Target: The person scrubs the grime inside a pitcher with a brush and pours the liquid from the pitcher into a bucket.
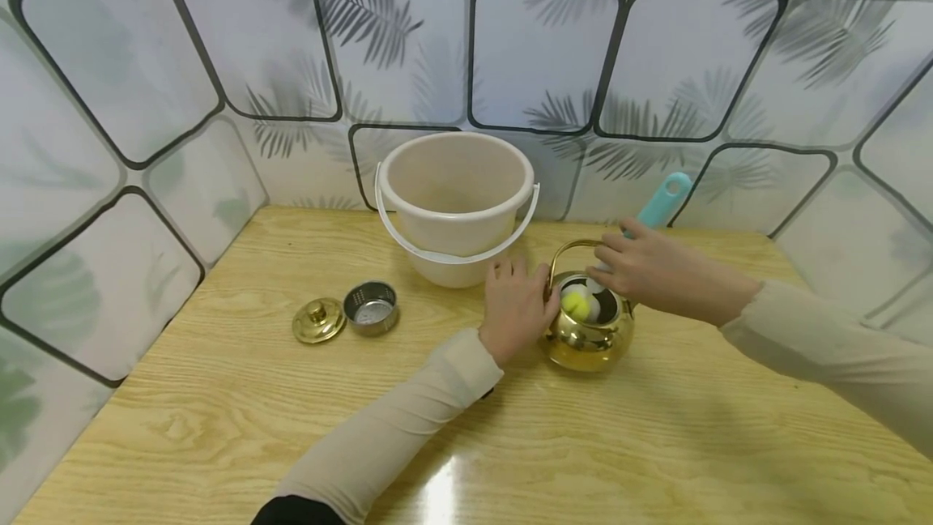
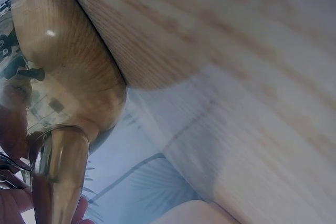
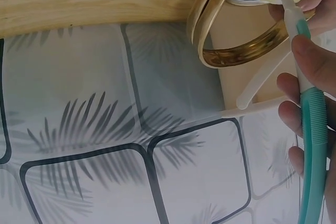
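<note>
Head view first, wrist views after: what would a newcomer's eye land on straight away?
Probably the shiny gold kettle, lidless and right of centre on the wooden table, its spout between the fingers of the left hand. Next, the brush's bright turquoise handle sticking up from the right hand, its yellow-and-white head in the kettle's mouth. Behind them, the big pale bucket stands near the patterned wall.

Looks like polished, gold-toned metal on the kettle [image 1: 589, 353], glossy enough to mirror, and just as shiny on the lid [image 1: 318, 320]. Reads as silvery metal, perforated, on the strainer [image 1: 370, 312]. Seems smooth plastic on the bucket [image 1: 455, 231]; plastic too, ribbed at the grip, on the turquoise handle [image 1: 665, 199]. Shows glossy wood grain across the tabletop [image 1: 204, 436], soft creased cloth along the sleeves [image 1: 397, 411]
</note>
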The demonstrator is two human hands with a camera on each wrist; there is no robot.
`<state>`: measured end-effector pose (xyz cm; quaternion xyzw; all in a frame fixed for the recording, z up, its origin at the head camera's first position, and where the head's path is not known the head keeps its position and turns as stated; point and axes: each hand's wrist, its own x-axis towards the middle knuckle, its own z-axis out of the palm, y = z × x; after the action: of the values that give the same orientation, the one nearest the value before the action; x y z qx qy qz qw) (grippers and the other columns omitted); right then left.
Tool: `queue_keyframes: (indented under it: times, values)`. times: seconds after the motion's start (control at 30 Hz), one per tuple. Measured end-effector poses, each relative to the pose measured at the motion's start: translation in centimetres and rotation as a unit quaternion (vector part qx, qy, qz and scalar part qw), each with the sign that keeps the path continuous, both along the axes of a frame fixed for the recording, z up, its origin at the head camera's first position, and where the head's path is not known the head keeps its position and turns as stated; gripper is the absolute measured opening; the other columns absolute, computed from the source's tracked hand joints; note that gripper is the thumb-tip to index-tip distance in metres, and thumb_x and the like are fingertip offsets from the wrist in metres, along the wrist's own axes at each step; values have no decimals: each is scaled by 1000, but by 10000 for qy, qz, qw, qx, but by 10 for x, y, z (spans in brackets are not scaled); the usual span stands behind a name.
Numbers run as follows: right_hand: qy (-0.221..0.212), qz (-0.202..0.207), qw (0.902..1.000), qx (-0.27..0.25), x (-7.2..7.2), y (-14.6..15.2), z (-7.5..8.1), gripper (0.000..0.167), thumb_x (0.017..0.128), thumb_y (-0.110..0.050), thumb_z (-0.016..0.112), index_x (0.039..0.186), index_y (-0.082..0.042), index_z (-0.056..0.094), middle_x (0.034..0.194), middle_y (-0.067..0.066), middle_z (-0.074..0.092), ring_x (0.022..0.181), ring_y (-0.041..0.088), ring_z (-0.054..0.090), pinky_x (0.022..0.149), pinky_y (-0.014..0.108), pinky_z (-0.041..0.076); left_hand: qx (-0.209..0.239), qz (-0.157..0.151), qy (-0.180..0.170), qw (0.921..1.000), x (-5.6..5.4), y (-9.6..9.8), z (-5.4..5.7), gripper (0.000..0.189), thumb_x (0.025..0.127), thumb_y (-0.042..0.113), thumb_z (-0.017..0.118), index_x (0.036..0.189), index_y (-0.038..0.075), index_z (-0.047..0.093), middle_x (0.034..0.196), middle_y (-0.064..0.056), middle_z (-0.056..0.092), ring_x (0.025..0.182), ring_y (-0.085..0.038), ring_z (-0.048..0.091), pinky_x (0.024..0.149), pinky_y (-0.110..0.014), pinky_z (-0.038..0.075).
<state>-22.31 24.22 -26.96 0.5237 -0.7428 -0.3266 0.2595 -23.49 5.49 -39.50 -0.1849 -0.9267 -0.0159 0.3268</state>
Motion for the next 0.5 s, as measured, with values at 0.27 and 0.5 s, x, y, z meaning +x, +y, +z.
queue_keyframes:
  times: [0.27,0.5]
  values:
    - [49,-205,9997,122,-5,2,1,45,58,-15,86,101,-18,71,91,7,65,91,24,61,85,42,46,41,-60,-42,10000,0,0,-1,28,90,44,49,92,20,64,87,-5,67,85,-23,61,76,-36,43]
    - [24,-325,9994,123,-4,5,0,43,58,-15,85,99,-16,72,92,8,66,96,26,61,86,44,45,46,-64,77,9999,0,-1,-1,28,90,44,49,93,21,65,86,-4,67,84,-22,61,76,-36,43]
